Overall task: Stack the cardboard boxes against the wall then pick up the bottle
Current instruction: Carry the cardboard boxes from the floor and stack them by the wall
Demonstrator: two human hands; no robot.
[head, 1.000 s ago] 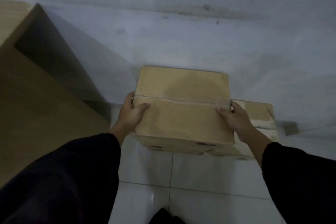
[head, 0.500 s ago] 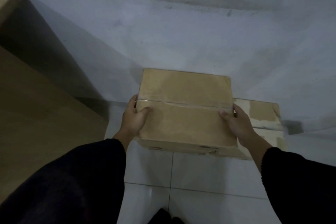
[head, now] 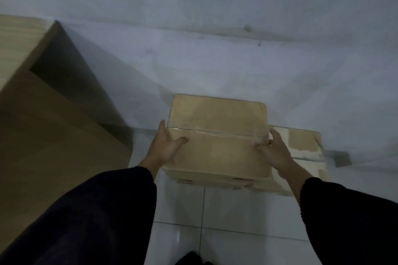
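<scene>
Head view: left hand and right hand clasp the upper box, fingers on its sides; best lowered level and flush over the lower box, against the far wall.

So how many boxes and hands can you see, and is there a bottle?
Cardboard boxes: 2, the top box and the lower box under it
Hands: 2, left hand and right hand
Bottles: 0 in view
Total: 4
</scene>
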